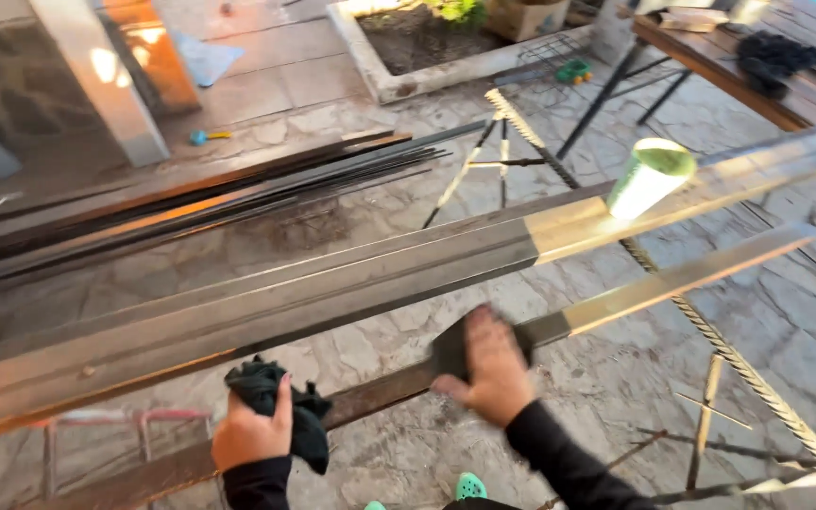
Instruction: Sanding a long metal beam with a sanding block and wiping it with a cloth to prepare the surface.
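Green clogs (469, 486) peek in at the bottom edge, mostly cut off, so little more than the toes show. Just above them, the right hand (493, 368) is blurred; it lies flat, fingers together and stretched out, pressing a dark pad (450, 348) onto the near metal bar (616, 297). What the pad is made of is hard to tell, since the hand covers most of it. The left hand (249, 434) is closed in a fist around a crumpled dark rag (299, 416), held against the same bar, whose rusty lower end runs out of view at the bottom left. Beyond it lies a wider steel profile (332, 288) with a green-capped can (649, 178) resting on it. Thin rods (200, 194) lie on the stone paving (805, 331).
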